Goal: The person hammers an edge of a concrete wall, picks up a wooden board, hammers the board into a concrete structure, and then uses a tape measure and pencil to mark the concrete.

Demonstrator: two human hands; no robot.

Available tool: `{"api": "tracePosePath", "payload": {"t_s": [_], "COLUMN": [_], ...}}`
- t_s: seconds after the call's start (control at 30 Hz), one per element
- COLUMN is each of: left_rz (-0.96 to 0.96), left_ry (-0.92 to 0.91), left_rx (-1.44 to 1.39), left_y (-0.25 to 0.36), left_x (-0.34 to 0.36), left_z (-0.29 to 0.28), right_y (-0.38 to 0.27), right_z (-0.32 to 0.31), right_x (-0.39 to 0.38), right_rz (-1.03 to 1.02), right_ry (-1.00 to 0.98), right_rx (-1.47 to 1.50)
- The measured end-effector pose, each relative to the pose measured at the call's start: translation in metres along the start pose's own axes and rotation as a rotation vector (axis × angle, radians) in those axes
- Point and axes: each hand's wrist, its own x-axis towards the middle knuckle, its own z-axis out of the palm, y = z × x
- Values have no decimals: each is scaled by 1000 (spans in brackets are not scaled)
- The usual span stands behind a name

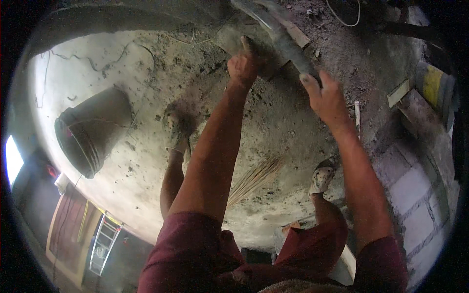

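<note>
My left hand (242, 66), upper middle, has its fingers curled and one digit stretched forward over a dusty grey slab-like piece (229, 36); I cannot make out what, if anything, it holds. To the right, my right hand (323, 99) grips the lower end of a long, dusty grey bar (281, 41), which slants up and left past the slab. A reddish-brown strip of board (298, 31) lies along the bar's far side. The floor (139, 190) is strewn with dirt and small crumbs. A bundle of thin straw sticks (251, 180) lies between my legs.
A bucket (93, 132) lies tipped on the left, near loose wires. A ladder (103, 244) and wooden panel (63, 229) are at lower left. Boards (415, 117) and a pale block wall (410, 195) line the right. My feet stand either side of the straw bundle.
</note>
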Motion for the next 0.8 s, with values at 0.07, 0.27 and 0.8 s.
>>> {"api": "tracePosePath", "payload": {"t_s": [0.07,0.27,0.8], "left_rz": [-41,-149,-178], "left_ry": [-21,-208,-391], "left_rx": [-5,-114,89], "left_y": [7,32,30], "left_x": [6,17,13], "left_z": [4,-6,-25], "right_y": [9,29,9], "right_z": [-3,4,-1], "right_x": [-10,47,13], "right_rz": [-105,49,27], "right_ry": [90,-57,-114], "right_rx": [60,-319,-136]}}
